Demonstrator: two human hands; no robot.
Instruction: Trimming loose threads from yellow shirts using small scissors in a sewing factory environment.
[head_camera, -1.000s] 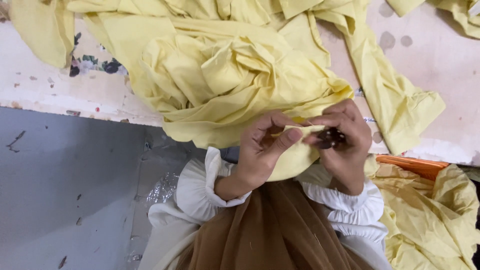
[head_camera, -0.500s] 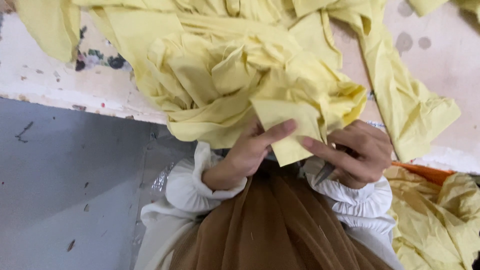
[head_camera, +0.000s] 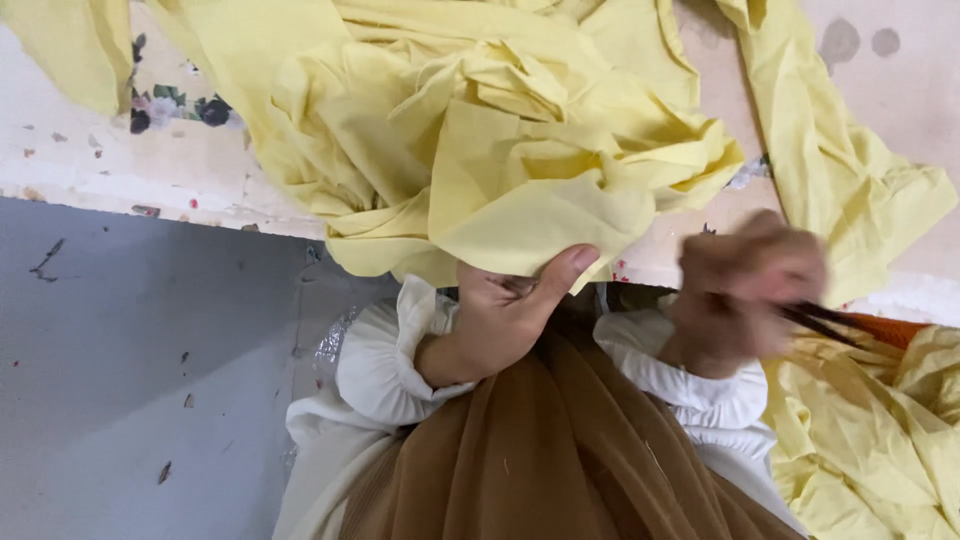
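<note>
A big crumpled heap of pale yellow cloth lies on the worn white table. My left hand grips a folded edge of this cloth at the table's front edge, thumb on top. My right hand is blurred by motion, to the right of the left hand and apart from the cloth. It holds a thin dark tool, likely small scissors, pointing right. Both wrists wear white gathered sleeves.
A brown cloth hangs down over my lap. More yellow cloth is piled at the lower right beside an orange rim. A long yellow strip lies across the table's right side. Grey floor lies to the left.
My right hand has moved right, away from the cloth edge, with the dark tool. My left hand has shifted its grip and lifted the folded yellow edge higher.
</note>
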